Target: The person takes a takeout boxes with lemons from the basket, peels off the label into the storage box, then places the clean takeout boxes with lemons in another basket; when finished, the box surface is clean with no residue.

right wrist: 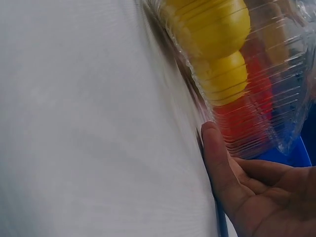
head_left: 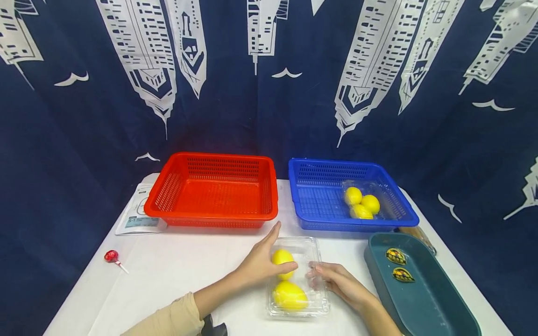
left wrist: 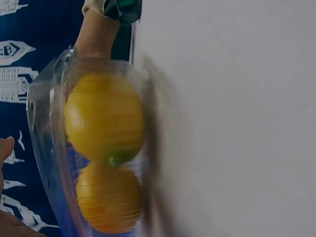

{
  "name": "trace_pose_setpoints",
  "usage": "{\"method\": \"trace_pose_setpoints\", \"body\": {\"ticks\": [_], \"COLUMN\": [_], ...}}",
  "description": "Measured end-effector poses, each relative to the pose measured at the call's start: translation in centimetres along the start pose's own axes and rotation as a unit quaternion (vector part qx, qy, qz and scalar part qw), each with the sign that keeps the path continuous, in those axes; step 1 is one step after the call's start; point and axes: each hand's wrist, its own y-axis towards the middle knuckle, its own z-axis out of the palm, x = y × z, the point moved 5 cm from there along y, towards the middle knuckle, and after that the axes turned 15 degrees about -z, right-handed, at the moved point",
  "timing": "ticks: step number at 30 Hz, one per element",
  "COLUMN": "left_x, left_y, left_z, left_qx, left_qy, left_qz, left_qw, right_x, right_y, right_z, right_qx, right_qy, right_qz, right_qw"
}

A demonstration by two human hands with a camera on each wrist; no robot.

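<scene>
A clear plastic clamshell box [head_left: 313, 261] lies on the white table [head_left: 180, 275] near the front, with two yellow lemons [head_left: 282, 258] [head_left: 289, 295] inside. My left hand [head_left: 269, 259] rests on its left side, fingers straight and thumb laid across the lid. My right hand [head_left: 319, 275] touches the box's right edge with relaxed fingertips. The left wrist view shows the box [left wrist: 49, 148] and both lemons [left wrist: 103, 118] close up. The right wrist view shows my open right hand [right wrist: 256, 197] beside the box [right wrist: 266, 98] and lemons [right wrist: 212, 24].
Behind the box stand a red basket [head_left: 210, 217] with nothing in it and a blue basket [head_left: 319, 221] holding another clear box of three lemons [head_left: 361, 204]. A teal tray [head_left: 424, 308] with two small packets sits at the right. A red lollipop [head_left: 111, 255] and a paper sheet [head_left: 136, 217] lie at the left.
</scene>
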Motion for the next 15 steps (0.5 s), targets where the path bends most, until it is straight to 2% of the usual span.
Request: {"method": "trace_pose_setpoints", "body": {"ticks": [7,10,15], "left_x": [-3.6,-4.2,-4.0], "left_y": [2.4,4.1,6.6], "left_z": [0.6,1.0,1.6], "left_qx": [0.01,0.007,0.001], "left_qy": [0.054,0.061,0.073], "left_qz": [0.023,0.021,0.001], "left_qw": [0.9982,0.9979,0.9973], "right_x": [0.2,0.2,-0.1], "right_y": [0.0,0.0,-0.1], "right_z": [-0.3,-0.4,-0.3], "right_qx": [0.008,0.006,0.006], "right_qy": [-0.005,-0.002,-0.001], "right_qz": [-0.012,-0.011,-0.002], "right_qw": [1.0,1.0,1.0]}}
